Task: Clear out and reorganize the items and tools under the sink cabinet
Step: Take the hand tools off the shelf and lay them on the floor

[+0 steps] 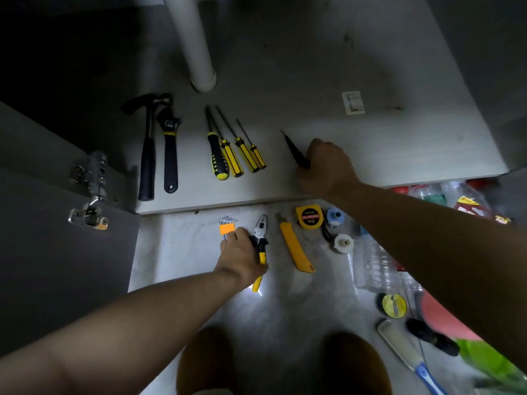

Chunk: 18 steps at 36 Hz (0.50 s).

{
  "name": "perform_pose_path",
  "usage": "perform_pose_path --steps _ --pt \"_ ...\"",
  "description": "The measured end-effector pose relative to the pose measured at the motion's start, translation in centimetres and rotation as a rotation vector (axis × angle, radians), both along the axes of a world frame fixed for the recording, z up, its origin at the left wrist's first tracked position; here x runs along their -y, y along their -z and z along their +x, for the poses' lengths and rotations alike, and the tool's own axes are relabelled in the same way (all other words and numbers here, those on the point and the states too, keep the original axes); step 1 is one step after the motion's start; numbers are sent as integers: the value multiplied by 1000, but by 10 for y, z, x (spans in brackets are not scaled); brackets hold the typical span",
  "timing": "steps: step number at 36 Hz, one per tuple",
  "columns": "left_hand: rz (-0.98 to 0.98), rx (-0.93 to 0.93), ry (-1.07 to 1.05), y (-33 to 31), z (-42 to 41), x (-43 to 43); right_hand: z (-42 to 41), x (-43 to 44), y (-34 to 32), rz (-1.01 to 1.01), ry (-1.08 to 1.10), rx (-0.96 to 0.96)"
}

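Right hand (pixel 328 166) is closed around a dark, tapered, pointed tool (pixel 293 151) on the pale cabinet floor (pixel 370 138); its handle is hidden in the fist. Left hand (pixel 242 258) grips the yellow-and-black handles of steel-jawed pliers (pixel 261 232) on the mottled floor, just beside an orange-clipped hex key set (pixel 226 228). A yellow utility knife (pixel 295 248) lies to its right.
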<state>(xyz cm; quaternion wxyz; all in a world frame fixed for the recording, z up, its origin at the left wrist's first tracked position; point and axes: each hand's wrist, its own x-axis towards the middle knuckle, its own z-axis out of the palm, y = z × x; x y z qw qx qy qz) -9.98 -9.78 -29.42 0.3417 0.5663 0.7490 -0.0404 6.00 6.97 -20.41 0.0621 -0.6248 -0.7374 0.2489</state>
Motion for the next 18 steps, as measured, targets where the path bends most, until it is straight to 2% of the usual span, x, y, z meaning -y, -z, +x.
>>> perform_pose_path --steps 3,5,8,11,15,18 --pt "30 141 -91 -12 -9 -2 11 20 -5 19 -139 -72" --pt "133 203 -87 -26 -18 -2 21 39 -9 19 -237 -140" --pt "355 157 5 -51 -30 -4 39 68 -12 -22 -338 -222" --pt "540 125 4 -69 -38 -13 55 90 -1 -164 -375 -94" --pt "732 132 -308 -79 -47 -46 66 108 18 -358 -400 153" --pt "696 81 -494 -82 -57 -78 66 114 26 -472 -314 193"
